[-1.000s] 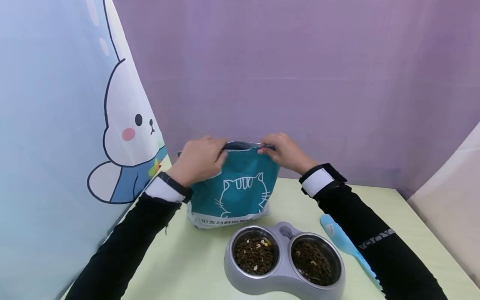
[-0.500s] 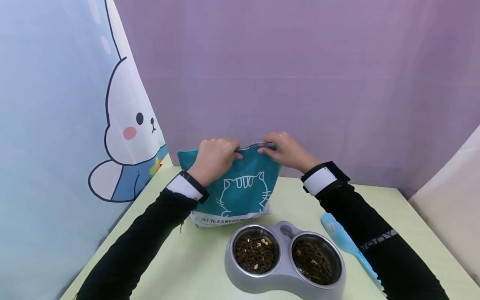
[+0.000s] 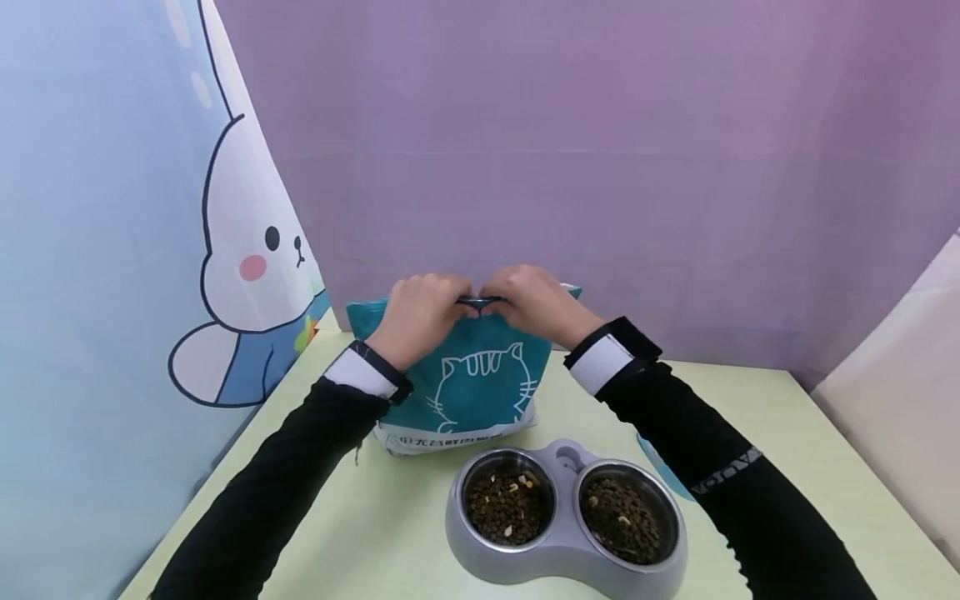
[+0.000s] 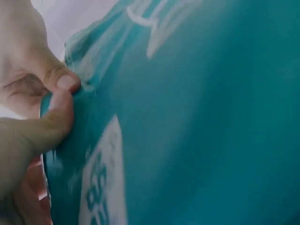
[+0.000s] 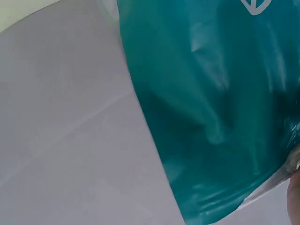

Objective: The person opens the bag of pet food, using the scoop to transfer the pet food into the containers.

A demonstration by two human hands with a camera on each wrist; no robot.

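A teal pet food bag (image 3: 483, 383) with a white cat outline stands upright at the back of the table. My left hand (image 3: 422, 317) pinches its top edge, thumb on the near face. Close beside it, my right hand (image 3: 536, 304) pinches the same edge, and the two thumbs nearly meet at the middle of the opening. Both thumbs press on the teal film (image 4: 164, 117) in the left wrist view. In the right wrist view, the bag's side and corner (image 5: 201, 140) fill the right half, with part of a finger at the border.
A grey double feeder (image 3: 570, 554) in front of the bag has two steel bowls of brown kibble. A light blue scoop (image 3: 660, 462) lies right of it, mostly hidden under the right forearm. A purple curtain (image 3: 600, 150) hangs behind, and a blue rabbit-print cloth (image 3: 97, 250) at the left.
My left hand has moved right along the bag's top edge, then my right hand has slid left to meet it. The bag's opening has narrowed. The right forearm now covers more of the scoop.
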